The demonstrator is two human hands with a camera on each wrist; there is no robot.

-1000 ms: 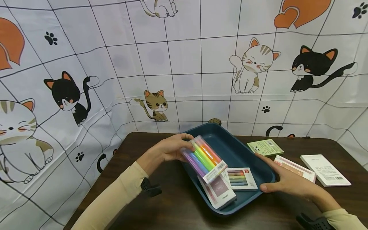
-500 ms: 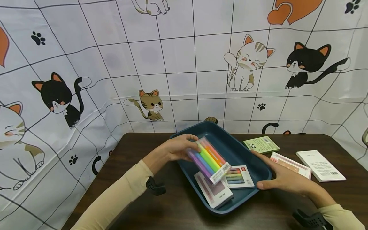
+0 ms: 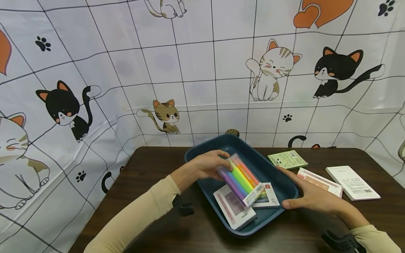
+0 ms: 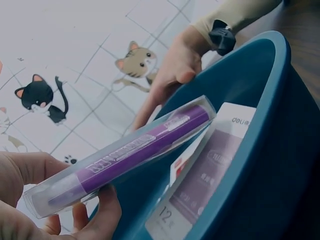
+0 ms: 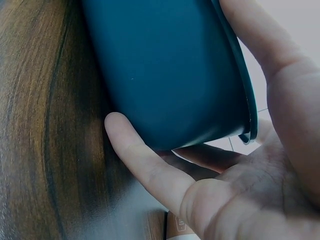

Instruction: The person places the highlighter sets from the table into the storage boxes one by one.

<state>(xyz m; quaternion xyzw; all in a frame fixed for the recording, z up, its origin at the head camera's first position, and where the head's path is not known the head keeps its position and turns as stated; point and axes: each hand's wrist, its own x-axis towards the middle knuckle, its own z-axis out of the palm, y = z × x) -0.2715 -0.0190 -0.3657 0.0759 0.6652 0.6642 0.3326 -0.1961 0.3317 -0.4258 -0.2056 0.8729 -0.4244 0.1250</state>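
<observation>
Clear plastic, bright with purple, blue, green, yellow and orange: pack of pens point(image 3: 239, 178), tilted above the blue tray point(image 3: 262, 168) on the tabletop point(image 3: 186, 235), free end toward five o'clock. Going by a clock centred on the tray, twelve straight ahead: left hand point(image 3: 210, 163) at ten, thumb and fingers pinching the pack's upper end; right hand point(image 3: 311, 196) just past three, spread wide against the tray's corner, seemingly bracing it. Beneath the pack, pink-and-white box point(image 3: 234, 212) near seven and white box point(image 3: 270, 198) at four; hard to tell whether touching. To set down cleanly, probably best to keep the brace steady, rest the free end first across both boxes, level gently, then loosen the pinch only once fully supported. Beware of nudging the loose boxes askew.
</observation>
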